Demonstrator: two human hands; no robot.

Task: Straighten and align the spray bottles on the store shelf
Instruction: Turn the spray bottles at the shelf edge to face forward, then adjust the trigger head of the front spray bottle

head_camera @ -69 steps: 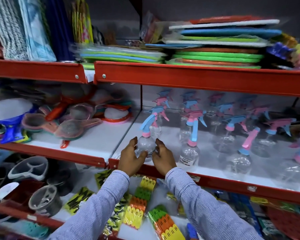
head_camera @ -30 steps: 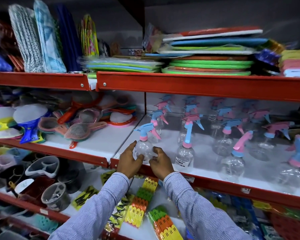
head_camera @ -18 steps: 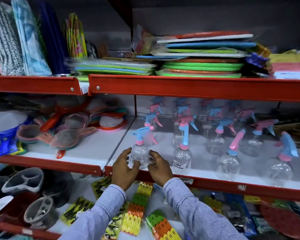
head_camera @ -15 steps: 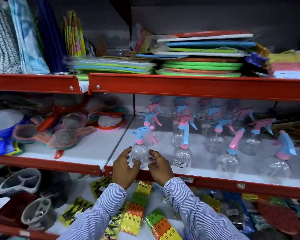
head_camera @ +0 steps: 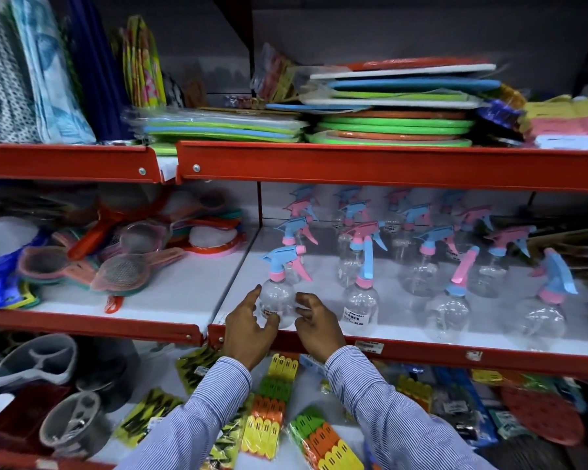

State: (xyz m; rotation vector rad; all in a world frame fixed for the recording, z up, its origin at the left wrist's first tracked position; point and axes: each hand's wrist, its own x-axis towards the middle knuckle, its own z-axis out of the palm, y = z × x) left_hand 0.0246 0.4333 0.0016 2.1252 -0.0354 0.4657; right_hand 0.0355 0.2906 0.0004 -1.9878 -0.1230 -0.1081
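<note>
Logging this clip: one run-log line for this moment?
stage: aligning front-left spray bottle | left hand: on bottle | right hand: beside it, contact unclear | bottle: upright

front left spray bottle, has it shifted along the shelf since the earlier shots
No. The front left spray bottle stands just behind the red shelf lip as before, with much the same gap to the labelled bottle on its right.

Red-edged metal shelves (head_camera: 387,166) with white boards (head_camera: 170,293) run in tiers against a dim grey back wall (head_camera: 387,32) — evenly lit in front, shadowed above.
</note>
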